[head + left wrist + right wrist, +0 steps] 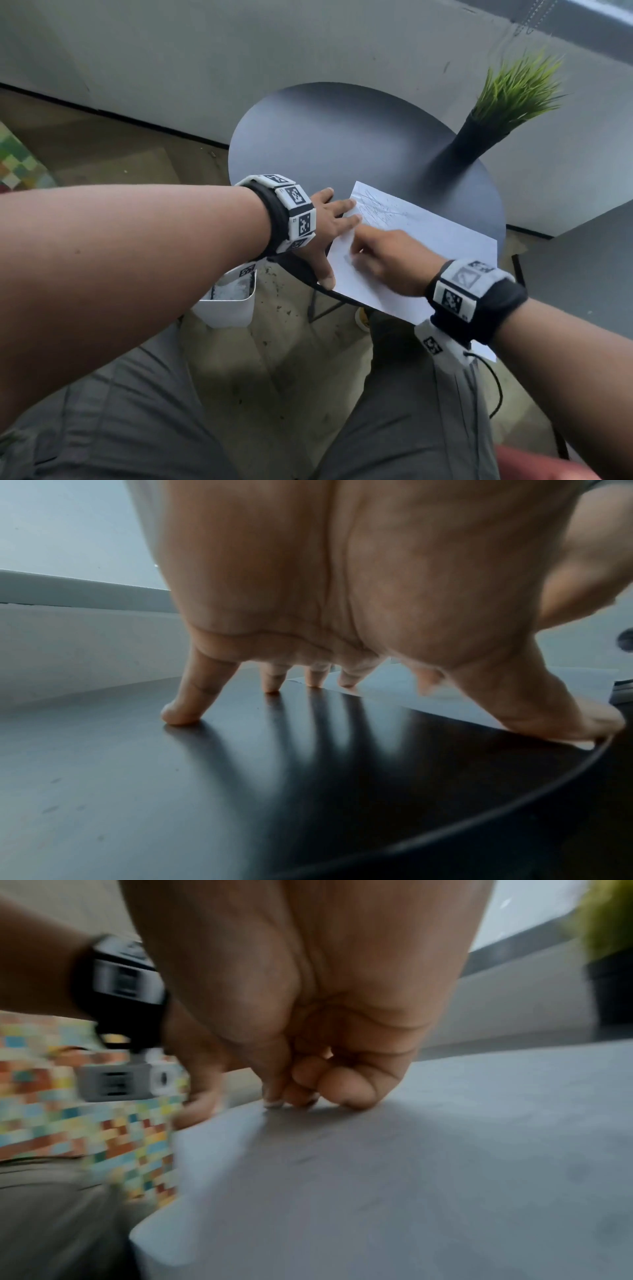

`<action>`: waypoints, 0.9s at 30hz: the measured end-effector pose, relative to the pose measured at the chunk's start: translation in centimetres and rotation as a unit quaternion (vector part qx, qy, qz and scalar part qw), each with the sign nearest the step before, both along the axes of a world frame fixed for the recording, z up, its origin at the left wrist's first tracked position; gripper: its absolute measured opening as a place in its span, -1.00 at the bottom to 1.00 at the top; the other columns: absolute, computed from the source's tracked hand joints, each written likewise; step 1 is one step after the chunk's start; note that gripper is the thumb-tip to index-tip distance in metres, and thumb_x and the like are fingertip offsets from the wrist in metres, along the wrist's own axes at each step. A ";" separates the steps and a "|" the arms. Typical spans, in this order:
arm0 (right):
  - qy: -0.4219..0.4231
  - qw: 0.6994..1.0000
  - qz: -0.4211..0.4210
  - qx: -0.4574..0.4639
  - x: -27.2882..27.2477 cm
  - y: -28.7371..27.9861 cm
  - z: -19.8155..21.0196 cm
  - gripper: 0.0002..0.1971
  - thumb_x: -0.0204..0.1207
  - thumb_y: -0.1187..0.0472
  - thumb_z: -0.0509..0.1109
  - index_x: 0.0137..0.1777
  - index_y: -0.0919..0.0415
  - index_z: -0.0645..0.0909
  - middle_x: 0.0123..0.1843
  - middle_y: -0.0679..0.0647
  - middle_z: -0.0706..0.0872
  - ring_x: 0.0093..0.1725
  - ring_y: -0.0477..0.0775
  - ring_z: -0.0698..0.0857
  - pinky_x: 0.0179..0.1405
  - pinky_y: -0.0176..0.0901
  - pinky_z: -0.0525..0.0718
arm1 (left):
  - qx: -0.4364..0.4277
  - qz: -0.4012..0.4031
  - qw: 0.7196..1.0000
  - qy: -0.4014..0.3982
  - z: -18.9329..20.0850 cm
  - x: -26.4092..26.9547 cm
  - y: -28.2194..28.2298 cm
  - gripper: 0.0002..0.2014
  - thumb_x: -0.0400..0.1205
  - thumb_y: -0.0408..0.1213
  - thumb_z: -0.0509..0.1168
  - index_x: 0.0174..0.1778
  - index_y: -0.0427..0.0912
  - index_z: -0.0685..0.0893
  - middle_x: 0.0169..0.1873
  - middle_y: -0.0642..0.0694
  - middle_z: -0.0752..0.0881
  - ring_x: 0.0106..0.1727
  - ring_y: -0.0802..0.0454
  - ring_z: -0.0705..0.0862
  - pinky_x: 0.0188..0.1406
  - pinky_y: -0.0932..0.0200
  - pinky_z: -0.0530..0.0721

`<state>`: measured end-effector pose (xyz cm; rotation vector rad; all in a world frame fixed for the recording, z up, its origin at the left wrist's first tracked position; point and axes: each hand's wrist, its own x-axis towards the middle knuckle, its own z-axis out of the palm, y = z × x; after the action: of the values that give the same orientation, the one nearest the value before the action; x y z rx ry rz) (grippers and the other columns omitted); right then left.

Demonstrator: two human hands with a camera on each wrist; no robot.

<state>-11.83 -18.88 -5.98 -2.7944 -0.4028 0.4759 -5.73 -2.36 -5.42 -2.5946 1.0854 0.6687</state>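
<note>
A white sheet of paper [428, 246] with pencil scribbles near its far corner lies on a round dark table [325, 137], its near end hanging past the rim. My left hand [329, 236] is spread flat, fingers straight; the thumb and two fingertips [347, 681] press the sheet's left edge [394, 693], the others press the tabletop [205, 791]. My right hand [380, 257] rests on the paper [411, 1177] with its fingers curled and its bunched tips [301, 1096] touching the sheet. Nothing shows between them. The right hand is blurred.
A black vase of green grass [479, 137] stands at the table's far right. A white bin [229, 301] sits on the floor under the table's left edge. A chequered mat [17, 164] lies at far left. My knees are below the table's near rim.
</note>
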 end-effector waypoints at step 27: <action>-0.011 0.991 -0.136 0.014 2.6 -5.2 -0.9 -0.90 0.60 -0.01 0.34 0.00 -0.02 0.55 -0.16 -0.11 0.66 -0.13 -0.01 0.62 -0.16 -0.18 0.46 | -0.059 0.010 0.998 0.009 0.4 1.1 0.1 0.06 0.38 0.47 0.38 0.72 0.10 0.13 0.72 -0.01 0.07 0.70 -0.16 0.09 0.48 -0.13 0.36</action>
<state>-9.24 -24.09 -6.83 -2.7711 -0.0298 0.3727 -4.64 -2.29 -5.00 -2.7080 1.1380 0.6530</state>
